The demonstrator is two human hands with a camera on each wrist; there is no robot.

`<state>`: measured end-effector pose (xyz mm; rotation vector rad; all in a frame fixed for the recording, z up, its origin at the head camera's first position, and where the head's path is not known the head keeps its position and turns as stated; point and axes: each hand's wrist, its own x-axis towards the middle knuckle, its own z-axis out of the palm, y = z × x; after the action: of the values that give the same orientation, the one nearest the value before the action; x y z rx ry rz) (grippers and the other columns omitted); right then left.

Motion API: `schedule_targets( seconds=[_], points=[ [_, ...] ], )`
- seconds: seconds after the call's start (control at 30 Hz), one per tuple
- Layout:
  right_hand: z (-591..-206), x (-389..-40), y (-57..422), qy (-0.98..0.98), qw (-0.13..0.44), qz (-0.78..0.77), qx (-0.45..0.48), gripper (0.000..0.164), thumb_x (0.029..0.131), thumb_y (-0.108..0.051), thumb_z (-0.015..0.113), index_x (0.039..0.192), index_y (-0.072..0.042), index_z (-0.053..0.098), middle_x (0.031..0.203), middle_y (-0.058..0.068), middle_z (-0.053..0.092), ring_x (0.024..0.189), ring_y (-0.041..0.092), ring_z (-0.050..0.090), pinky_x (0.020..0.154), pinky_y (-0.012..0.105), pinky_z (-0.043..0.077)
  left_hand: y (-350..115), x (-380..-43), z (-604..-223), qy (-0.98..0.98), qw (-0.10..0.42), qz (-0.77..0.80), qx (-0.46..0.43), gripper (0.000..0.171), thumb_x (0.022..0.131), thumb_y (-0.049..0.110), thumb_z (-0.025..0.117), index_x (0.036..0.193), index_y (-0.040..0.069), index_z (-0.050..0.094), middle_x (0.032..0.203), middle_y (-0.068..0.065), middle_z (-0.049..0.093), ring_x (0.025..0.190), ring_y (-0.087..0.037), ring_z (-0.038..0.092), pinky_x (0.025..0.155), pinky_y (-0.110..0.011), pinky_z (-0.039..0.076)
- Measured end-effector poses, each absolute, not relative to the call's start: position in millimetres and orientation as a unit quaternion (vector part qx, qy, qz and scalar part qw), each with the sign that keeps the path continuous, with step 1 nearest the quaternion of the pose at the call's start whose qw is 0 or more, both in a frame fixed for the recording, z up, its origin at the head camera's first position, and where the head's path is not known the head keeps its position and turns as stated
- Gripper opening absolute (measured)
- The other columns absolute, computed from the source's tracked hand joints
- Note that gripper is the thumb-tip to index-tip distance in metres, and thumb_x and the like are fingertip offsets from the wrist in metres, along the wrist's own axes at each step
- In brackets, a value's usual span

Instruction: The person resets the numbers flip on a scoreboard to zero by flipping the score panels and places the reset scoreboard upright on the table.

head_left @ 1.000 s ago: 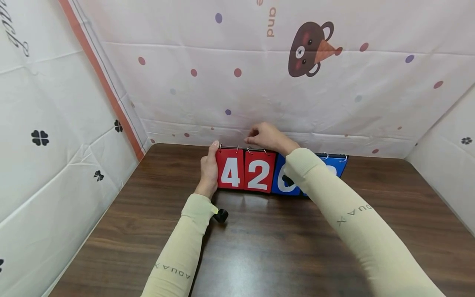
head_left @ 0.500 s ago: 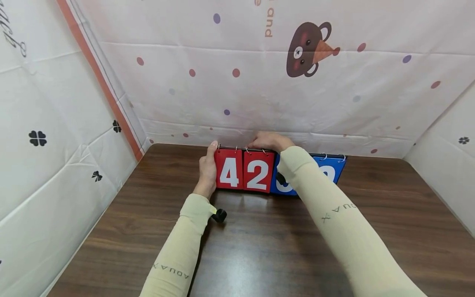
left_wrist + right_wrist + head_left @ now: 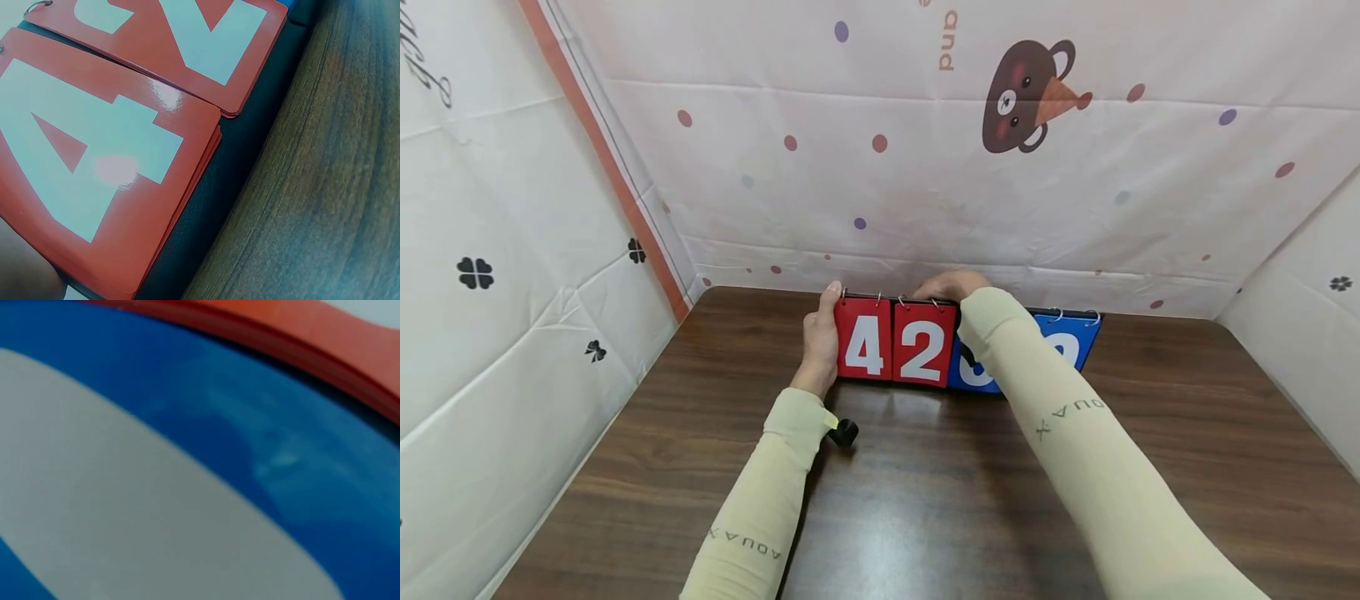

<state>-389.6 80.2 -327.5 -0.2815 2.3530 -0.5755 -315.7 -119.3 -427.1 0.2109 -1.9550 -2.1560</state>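
Left to right: patterned cloth (image 3: 520, 350) on the left wall, then the left hand (image 3: 822, 342) at the left end of a flip scoreboard (image 3: 235, 156). Board sits at the far side of the wooden table (image 3: 887, 500), just in front of the back cloth (image 3: 760, 192). Left hand grips that end: thumb up along the edge, other fingers mostly hidden behind, so their exact wrap not confirmed. Next, red "4" card (image 3: 863, 339), top of a small stack, then red "2" card (image 3: 922, 343); both hang from metal rings (image 3: 936, 303) along the top edge. Right hand (image 3: 953, 285) bent over the top edge at the "2" card; fingertips out of sight behind it, so cannot tell whether they are apart, together or pinching. Right sleeve (image 3: 1037, 383) crosses a blue card (image 3: 973, 375) and partly covers another blue card (image 3: 1070, 337); neither number reads in full. Right wrist view blurred: blue face, red stack edge beside it. Handling, judged: board light, backing fairly stiff; cards thin, bendable, glossy (glare on the "4"), hence slippery and apt to lift several together. Rings look the delicate part. Best hold: backing at either end for steadying, a single card by its lower free corner for turning.
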Motion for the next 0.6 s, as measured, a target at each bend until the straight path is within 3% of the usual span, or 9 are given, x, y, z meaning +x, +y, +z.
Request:
schedule_targets(
  seconds=[0.17, 0.4, 0.6],
  points=[
    [-325.0, -389.5, 80.3, 0.902, 0.356, -0.234, -0.071, 0.058, 0.095, -0.042, 0.042, 0.137, -0.003, 0.044, 0.129, 0.016, 0.05, 0.119, 0.025, 0.044, 0.106, 0.04, 0.039, -119.3, -315.7, -426.1, -0.666, 0.112, -0.734, 0.071, 0.066, 0.08, 0.077, 0.049, 0.073, 0.012, 0.059, 0.079, -0.006, 0.065, 0.077, -0.02, 0.061, 0.069, -0.033, 0.047],
    [-320.6, -388.0, 78.9, 0.903, 0.356, -0.241, -0.016, 0.071, 0.094, -0.047, 0.044, 0.147, -0.003, 0.029, 0.144, 0.018, 0.036, 0.132, 0.028, 0.031, 0.112, 0.042, 0.031, -119.9, -316.3, -426.9, -0.668, 0.114, -0.732, 0.068, 0.065, 0.081, 0.076, 0.049, 0.073, 0.012, 0.059, 0.079, -0.005, 0.065, 0.077, -0.019, 0.061, 0.07, -0.032, 0.047],
    [-321.3, -388.3, 78.2, 0.899, 0.371, -0.233, -0.011, 0.066, 0.094, -0.048, 0.043, 0.14, -0.002, 0.039, 0.132, 0.015, 0.047, 0.125, 0.025, 0.04, 0.108, 0.039, 0.037, -119.8, -316.5, -427.8, -0.669, 0.116, -0.732, 0.065, 0.065, 0.082, 0.076, 0.048, 0.073, 0.013, 0.06, 0.078, -0.006, 0.065, 0.076, -0.02, 0.061, 0.069, -0.032, 0.047]
  ],
)
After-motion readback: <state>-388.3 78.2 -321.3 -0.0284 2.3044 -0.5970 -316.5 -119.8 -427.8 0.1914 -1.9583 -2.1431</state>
